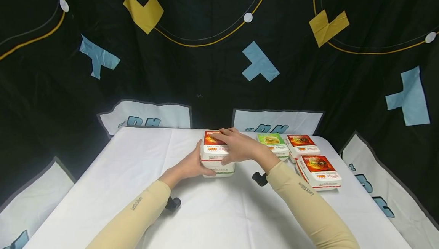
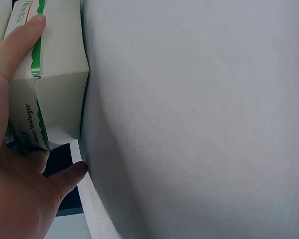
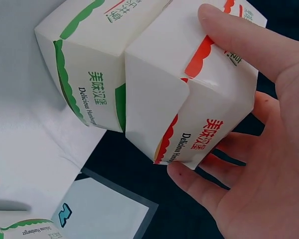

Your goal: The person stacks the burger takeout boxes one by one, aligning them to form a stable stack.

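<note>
A red-topped hamburger box (image 1: 214, 148) sits on a green-edged hamburger box (image 1: 225, 169) near the middle of the table. My right hand (image 1: 242, 146) grips the red box, with its thumb on the front and its fingers around the top and far side. Lower down, my left hand (image 1: 191, 164) holds the green box from the left side. In the left wrist view its thumb lies across the green-striped face of that box (image 2: 65, 55). The right wrist view shows the red box (image 3: 157, 84) against the green one (image 3: 97, 59).
To the right on the white-covered table (image 1: 205, 211) stand a green-topped box (image 1: 272, 142), a red-topped box (image 1: 302, 144) beside it, and another red-topped box (image 1: 319, 171) closer to me. A black curtain (image 1: 192, 77) hangs behind the table.
</note>
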The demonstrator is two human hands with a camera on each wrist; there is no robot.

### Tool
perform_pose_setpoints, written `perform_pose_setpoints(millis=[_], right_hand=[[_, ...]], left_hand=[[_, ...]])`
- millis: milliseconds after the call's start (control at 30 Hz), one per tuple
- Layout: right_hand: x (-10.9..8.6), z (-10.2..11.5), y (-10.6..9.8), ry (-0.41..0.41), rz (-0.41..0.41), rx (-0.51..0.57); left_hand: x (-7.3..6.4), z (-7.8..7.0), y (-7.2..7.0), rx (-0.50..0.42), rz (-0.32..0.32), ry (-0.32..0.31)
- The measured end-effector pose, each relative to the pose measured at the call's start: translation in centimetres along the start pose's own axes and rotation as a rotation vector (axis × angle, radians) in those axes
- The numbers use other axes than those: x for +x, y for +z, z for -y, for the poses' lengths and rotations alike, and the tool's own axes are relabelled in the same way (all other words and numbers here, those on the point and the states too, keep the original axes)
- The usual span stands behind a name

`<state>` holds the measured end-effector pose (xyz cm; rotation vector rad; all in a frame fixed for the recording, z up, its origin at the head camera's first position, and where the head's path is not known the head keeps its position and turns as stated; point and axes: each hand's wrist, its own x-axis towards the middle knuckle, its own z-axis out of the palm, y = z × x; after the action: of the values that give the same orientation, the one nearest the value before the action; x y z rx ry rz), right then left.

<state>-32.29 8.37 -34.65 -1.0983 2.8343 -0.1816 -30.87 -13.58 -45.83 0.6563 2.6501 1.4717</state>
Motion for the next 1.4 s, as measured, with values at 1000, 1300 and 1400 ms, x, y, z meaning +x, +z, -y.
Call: perform_pose_setpoints(millis=[1000, 1300, 1400], right_hand=[[0.35, 0.07, 0.24, 0.005, -0.015, -0.019], [0.58, -0.02, 0.35, -0.006, -0.016, -0.024], [0.55, 0.00, 0.32, -0.008, -0.019, -0.029]], left_hand=[[0.00, 0.55, -0.64, -0.043, 0.059, -0.056], [-0.08, 0.52, -0.66, -0.046, 0.058, -0.053], [-0.04, 0.49, -0.67, -0.046, 0.060, -0.047]])
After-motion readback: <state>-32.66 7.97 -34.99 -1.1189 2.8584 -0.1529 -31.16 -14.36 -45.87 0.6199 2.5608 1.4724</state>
